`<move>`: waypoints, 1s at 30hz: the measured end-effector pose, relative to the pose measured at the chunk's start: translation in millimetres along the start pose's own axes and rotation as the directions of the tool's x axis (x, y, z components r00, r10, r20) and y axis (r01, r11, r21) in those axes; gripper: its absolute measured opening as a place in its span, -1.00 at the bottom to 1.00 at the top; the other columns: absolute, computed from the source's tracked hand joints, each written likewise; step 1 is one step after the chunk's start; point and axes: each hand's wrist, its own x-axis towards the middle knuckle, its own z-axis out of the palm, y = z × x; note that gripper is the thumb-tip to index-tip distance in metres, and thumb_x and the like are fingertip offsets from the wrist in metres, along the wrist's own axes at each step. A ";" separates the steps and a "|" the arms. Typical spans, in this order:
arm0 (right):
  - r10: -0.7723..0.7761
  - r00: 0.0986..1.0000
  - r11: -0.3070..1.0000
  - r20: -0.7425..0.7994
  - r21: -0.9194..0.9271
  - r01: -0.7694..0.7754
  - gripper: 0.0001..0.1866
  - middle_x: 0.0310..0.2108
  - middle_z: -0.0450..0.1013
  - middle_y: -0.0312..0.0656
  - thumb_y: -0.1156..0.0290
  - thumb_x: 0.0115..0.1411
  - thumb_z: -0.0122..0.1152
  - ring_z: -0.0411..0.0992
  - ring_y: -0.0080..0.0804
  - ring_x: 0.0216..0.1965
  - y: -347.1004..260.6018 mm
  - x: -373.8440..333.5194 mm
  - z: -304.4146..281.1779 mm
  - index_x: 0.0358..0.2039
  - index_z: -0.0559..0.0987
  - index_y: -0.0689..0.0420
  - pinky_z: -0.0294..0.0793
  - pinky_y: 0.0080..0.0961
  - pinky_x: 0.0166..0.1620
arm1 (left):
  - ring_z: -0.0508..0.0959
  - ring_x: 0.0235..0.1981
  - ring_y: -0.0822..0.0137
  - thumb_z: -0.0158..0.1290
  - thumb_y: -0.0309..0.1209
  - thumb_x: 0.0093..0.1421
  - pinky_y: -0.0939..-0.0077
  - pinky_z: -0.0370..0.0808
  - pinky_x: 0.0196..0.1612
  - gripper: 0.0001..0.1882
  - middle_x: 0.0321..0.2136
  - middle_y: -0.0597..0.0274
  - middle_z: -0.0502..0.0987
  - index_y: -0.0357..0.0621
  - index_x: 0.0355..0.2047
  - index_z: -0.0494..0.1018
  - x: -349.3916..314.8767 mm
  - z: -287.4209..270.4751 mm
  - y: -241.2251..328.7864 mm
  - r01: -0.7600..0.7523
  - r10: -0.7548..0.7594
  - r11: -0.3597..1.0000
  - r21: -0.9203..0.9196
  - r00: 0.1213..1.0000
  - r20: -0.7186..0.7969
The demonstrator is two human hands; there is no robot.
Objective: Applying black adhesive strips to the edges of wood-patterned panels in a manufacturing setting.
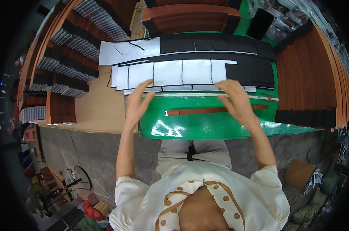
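Observation:
My left hand (136, 104) reaches over the left part of a white backing sheet (167, 74) marked off by thin black strips. Its fingers and thumb are apart, with the fingertips at the sheet's near edge. My right hand (239, 102) is at the sheet's right part, beside a black section (251, 73), also with thumb and fingers spread. I cannot tell whether the fingertips touch the sheet. Below them, a narrow reddish-brown strip (197, 111) with a white left end lies on the green tabletop (209, 129), partly hidden by my right hand.
Another black-and-white sheet (130, 52) lies behind. Stacks of brown boards with black ends rise at the left (62, 107), right (307, 65) and back (190, 19). A dark phone-like slab (260, 24) sits near clear plastic bags (284, 29). A brown drum (300, 174) stands on the floor.

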 end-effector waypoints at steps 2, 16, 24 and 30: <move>0.012 1.000 0.999 0.012 0.048 -0.012 -0.72 -0.25 0.47 -0.11 0.52 0.02 0.21 0.41 -0.16 -0.21 5.1 39.0 13.3 -0.19 0.51 0.21 0.41 -0.33 -0.16 | 0.40 0.05 0.17 0.04 -0.44 0.13 0.19 0.24 0.10 -0.62 0.02 0.08 0.41 -0.19 -0.01 0.38 30.1 2.0 -19.8 -0.100 0.111 0.980 0.174 0.992 -0.055; -0.192 0.818 0.862 0.543 -0.305 0.405 -0.65 -0.19 0.39 -0.26 0.58 0.05 0.01 0.43 -0.31 -0.20 70.6 201.7 143.4 -0.15 0.54 -0.02 0.49 -0.41 -0.25 | 0.30 0.13 0.25 -0.01 -0.16 0.17 -0.22 0.11 0.09 -0.59 0.06 0.30 0.38 -0.04 -0.02 0.41 124.0 36.2 -69.9 -0.137 0.223 0.787 0.601 0.972 -0.071; -0.353 0.673 0.735 0.650 -0.253 0.629 -0.80 -0.29 0.36 -0.28 0.48 0.01 0.12 0.40 -0.36 -0.24 66.9 235.1 132.1 -0.29 0.52 0.06 0.50 -0.43 -0.31 | 0.30 0.13 0.29 -0.07 -0.15 0.21 -0.06 0.14 0.12 -0.60 0.05 0.30 0.40 -0.01 0.00 0.41 129.3 33.0 -65.9 -0.134 0.209 0.786 0.603 0.976 -0.056; -0.041 0.922 0.999 0.386 0.018 0.037 -0.80 -0.28 0.38 -0.33 0.41 0.00 0.26 0.37 -0.49 -0.23 59.4 198.0 86.6 -0.37 0.46 0.16 0.43 -0.52 -0.24 | 0.38 0.06 0.22 -0.05 -0.21 0.18 -0.01 0.18 0.09 -0.64 -0.01 0.24 0.44 -0.05 -0.05 0.44 123.0 23.9 -71.2 -0.138 0.195 0.865 0.482 0.978 -0.069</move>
